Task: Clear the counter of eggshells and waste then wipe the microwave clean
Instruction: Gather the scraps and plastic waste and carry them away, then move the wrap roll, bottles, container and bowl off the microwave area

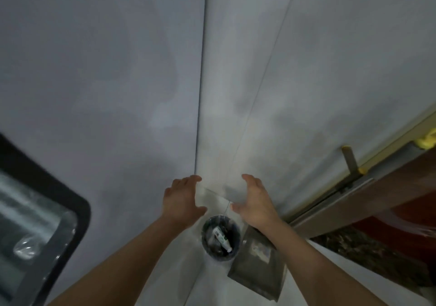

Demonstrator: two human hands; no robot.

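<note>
Bin [221, 239] sits low in the corner where the two grey walls meet, right below your hands. It's a small round dark one w/ a dark liner, holding a white tube w/ green print and other scraps too blurred to tell. Just right of it, a grey dustpan [257, 268] leans on the floor, its top edge under your right wrist.

Your left hand [182, 199] and right hand [253, 202] hover above the bin, apart, palms facing each other, fingers spread and loosely curved, gripping nothing. Both are near the wall corner [200, 117]; can't tell if the fingertips touch it.

Far left: microwave [35, 223], black frame, glass door, clear film on its lower corner. Right side: brown door [389, 195] w/ a metal handle [351, 159], something yellow [427, 140] at the edge, blurred.
</note>
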